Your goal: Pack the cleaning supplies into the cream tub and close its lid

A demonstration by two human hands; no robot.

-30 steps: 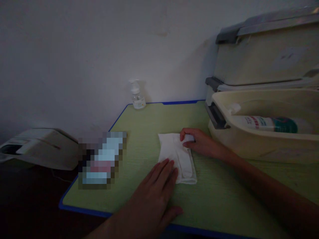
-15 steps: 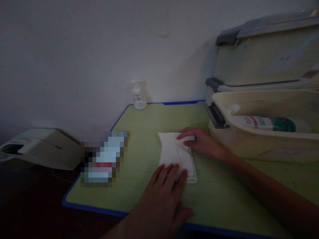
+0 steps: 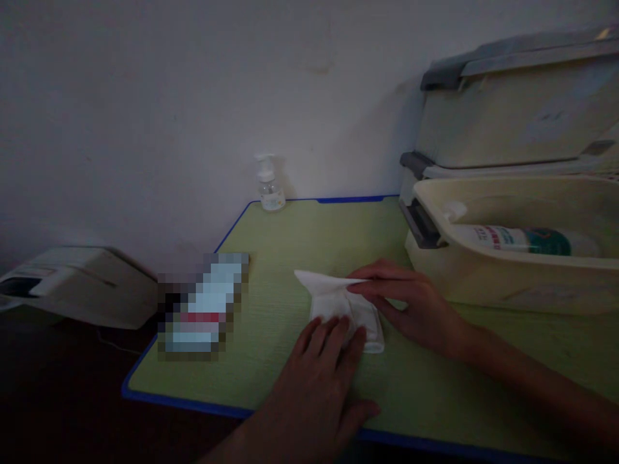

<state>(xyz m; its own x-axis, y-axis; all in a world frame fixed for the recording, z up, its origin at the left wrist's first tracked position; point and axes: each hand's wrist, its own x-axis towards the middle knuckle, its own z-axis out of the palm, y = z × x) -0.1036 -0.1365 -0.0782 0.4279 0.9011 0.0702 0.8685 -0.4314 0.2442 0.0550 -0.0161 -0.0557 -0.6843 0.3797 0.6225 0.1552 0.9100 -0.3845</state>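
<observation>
A folded white cloth (image 3: 370,320) lies on the green tabletop, with its far edge lifted and bent over toward me; whether it is fabric or tissue I cannot tell. My right hand (image 3: 418,299) comes in from the right and pinches that raised edge between thumb and fingers. Across the near part of the cloth, my left hand (image 3: 322,380) rests flat, fingers spread and thumb out to the right. The left fingers hide some of the cloth's near side.
A phone-like blurred slab (image 3: 207,303) lies to the left on the table (image 3: 271,258). At the back stands a pump bottle (image 3: 271,190). On the right, an open cream bin (image 3: 507,283) holds a white-and-green bottle (image 3: 546,241). A white box (image 3: 87,283) sits beyond the table's left edge.
My right hand has pulled the cloth's far edge up and toward me, folding it over; that hand moved nearer. My left hand has stayed put on the cloth.
</observation>
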